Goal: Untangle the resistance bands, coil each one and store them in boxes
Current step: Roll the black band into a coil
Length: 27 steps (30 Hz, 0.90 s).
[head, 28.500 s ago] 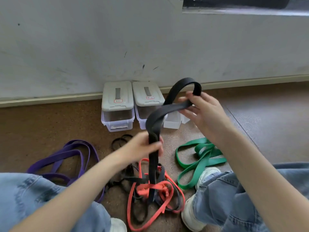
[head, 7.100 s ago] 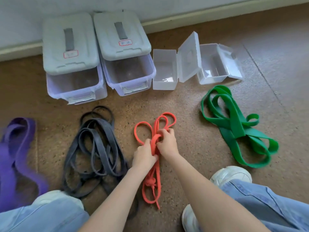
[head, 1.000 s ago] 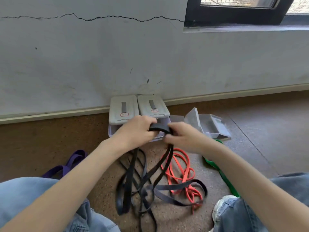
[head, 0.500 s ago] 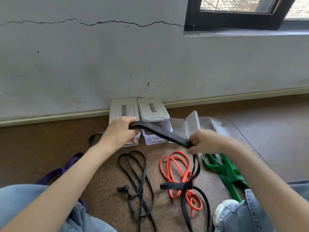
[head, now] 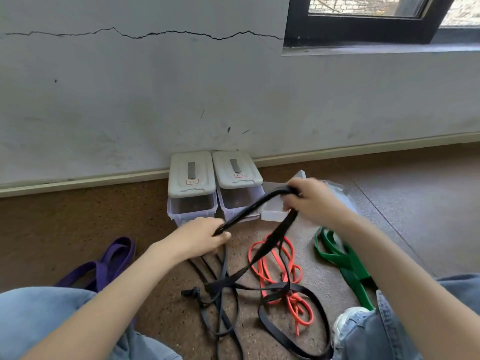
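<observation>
Both hands grip a black resistance band — left hand low and nearer, right hand higher — its length slanting between them, the rest trailing onto the floor.

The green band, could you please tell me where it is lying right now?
In the head view the green band lies on the floor at the person's right, beside the orange band and partly hidden under the right forearm, nearer the person than the small clear boxes.
</observation>
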Each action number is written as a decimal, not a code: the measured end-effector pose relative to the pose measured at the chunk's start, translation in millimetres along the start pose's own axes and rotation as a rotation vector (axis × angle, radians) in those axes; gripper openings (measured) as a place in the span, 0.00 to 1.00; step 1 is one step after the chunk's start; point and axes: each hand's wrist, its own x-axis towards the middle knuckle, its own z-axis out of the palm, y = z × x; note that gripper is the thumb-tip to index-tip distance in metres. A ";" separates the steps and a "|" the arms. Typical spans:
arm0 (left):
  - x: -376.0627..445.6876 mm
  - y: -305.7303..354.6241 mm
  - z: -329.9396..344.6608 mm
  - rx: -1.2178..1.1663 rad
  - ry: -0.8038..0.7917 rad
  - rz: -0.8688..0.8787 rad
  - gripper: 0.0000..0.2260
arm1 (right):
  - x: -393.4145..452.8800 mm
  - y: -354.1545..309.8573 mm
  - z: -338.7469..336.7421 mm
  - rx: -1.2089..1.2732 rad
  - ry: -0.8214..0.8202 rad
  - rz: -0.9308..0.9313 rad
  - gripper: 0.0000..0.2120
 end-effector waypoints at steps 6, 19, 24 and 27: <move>-3.8 12.1 -24.0 -0.382 0.231 0.074 0.06 | -13.3 8.3 -2.5 -0.299 -0.412 0.169 0.19; -10.1 19.9 -29.1 -0.965 -0.074 0.093 0.10 | -12.1 -18.4 10.3 0.320 -0.233 -0.217 0.20; -12.0 19.5 -35.6 -1.330 -0.218 0.048 0.10 | -12.0 -24.0 8.7 0.256 -0.123 -0.280 0.13; -11.7 24.4 -30.8 -1.335 -0.219 0.039 0.10 | -15.0 -22.1 9.1 0.200 0.048 -0.250 0.09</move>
